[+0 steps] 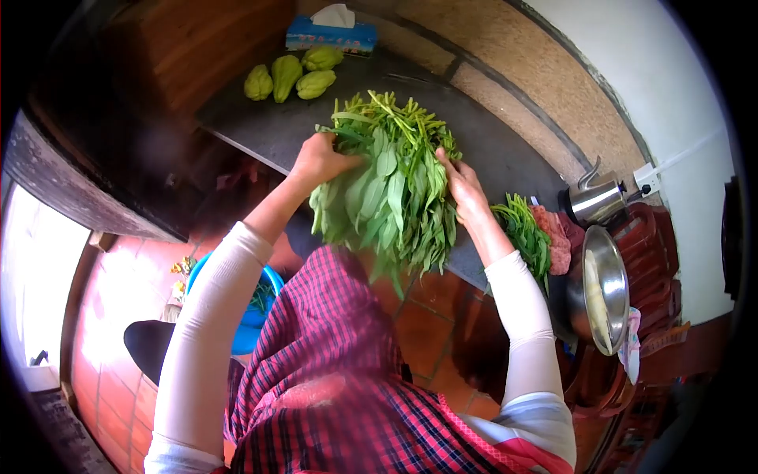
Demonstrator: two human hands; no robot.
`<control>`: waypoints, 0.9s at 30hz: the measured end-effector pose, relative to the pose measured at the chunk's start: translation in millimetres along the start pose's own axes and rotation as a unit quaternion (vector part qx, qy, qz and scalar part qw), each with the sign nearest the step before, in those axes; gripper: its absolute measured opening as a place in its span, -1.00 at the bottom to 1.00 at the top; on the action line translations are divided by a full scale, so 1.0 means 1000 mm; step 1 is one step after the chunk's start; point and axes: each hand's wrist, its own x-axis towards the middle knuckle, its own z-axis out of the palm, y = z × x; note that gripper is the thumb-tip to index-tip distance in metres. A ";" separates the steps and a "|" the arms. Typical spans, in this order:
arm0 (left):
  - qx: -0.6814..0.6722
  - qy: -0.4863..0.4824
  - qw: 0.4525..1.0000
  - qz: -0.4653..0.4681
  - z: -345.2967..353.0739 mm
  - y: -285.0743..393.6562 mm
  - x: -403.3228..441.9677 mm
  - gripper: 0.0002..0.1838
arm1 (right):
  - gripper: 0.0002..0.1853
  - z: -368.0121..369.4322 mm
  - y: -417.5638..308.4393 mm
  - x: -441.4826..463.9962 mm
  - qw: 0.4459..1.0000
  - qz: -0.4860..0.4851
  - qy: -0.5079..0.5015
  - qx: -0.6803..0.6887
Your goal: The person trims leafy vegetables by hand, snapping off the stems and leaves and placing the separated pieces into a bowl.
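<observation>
Green leafy stems (pixel 391 174) are hanging, gathered, over the surface (pixel 505 150) edge, your left hand (pixel 324 162) and right hand (pixel 464 189) clasping either side, each grip closed around leaves, while a smaller bunch (pixel 523 235) is lying untouched.

Most fingers of the left hand (pixel 320 162) and some of the right hand (pixel 464 189) are hidden behind the bunch of greens (pixel 395 174), whose lower left leaves blur. Beyond the left hand, the lettering on the tissue box (pixel 332 35) is too small to read. Below that hand, its own sleeve (pixel 207 332) covers part of the blue basin (pixel 245 336), so the basin's contents (some dark leaves show) are mostly hidden. Outward of the right hand, the forearm hides part of a second bunch (pixel 525 237); the pale pieces in the metal bowl (pixel 618 272) are hard to identify. Nearest the body, the checked apron (pixel 316 316) is smeared by blur and cut off at the bottom edge.
</observation>
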 end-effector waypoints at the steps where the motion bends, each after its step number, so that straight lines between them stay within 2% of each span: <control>1: 0.014 0.012 1.000 0.015 -0.001 -0.003 0.001 -0.43 | 0.05 0.000 -0.013 -0.004 1.000 0.006 0.001 0.002; 2: 0.027 0.024 0.999 0.030 0.000 -0.005 0.001 -0.46 | 0.12 0.005 -0.027 -0.010 0.999 0.025 0.041 -0.016; 4: 0.048 0.031 0.998 0.034 -0.003 0.002 0.000 -0.46 | 0.22 0.002 -0.033 0.001 0.998 0.050 -0.023 -0.019; 6: 0.068 0.031 0.997 0.033 -0.010 0.000 0.003 -0.46 | 0.27 0.005 -0.020 0.016 0.997 0.034 0.004 -0.063; 7: 0.073 0.041 0.996 0.038 -0.014 -0.005 0.006 -0.47 | 0.31 0.012 -0.029 0.005 0.999 0.021 -0.025 -0.040; 10: 0.062 0.006 0.996 0.059 -0.035 -0.015 0.013 -0.50 | 0.27 0.030 -0.023 -0.002 0.996 0.039 0.023 -0.082; 11: 0.070 -0.012 0.996 0.055 -0.039 -0.014 0.010 -0.50 | 0.27 0.023 -0.014 0.007 0.997 0.000 -0.080 -0.019; 14: 0.129 -0.003 0.989 0.073 -0.039 -0.027 0.017 -0.44 | 0.22 0.018 -0.003 0.015 0.999 0.036 -0.018 -0.021; 17: -0.091 -0.052 0.994 0.043 -0.032 -0.038 0.015 -0.40 | 0.07 0.022 -0.011 0.007 0.999 0.045 0.021 -0.020; 20: 0.007 -0.014 0.997 0.079 -0.031 -0.039 0.019 -0.39 | -0.05 0.026 -0.022 -0.010 1.000 0.027 0.001 0.005; 23: 0.099 0.085 0.985 0.112 -0.044 -0.030 0.023 -0.38 | -0.17 0.016 -0.013 -0.007 0.999 0.029 -0.011 -0.021; 27: 0.162 0.064 0.982 0.068 -0.066 -0.021 0.022 -0.33 | -0.35 0.000 -0.026 -0.018 0.994 0.001 0.027 -0.105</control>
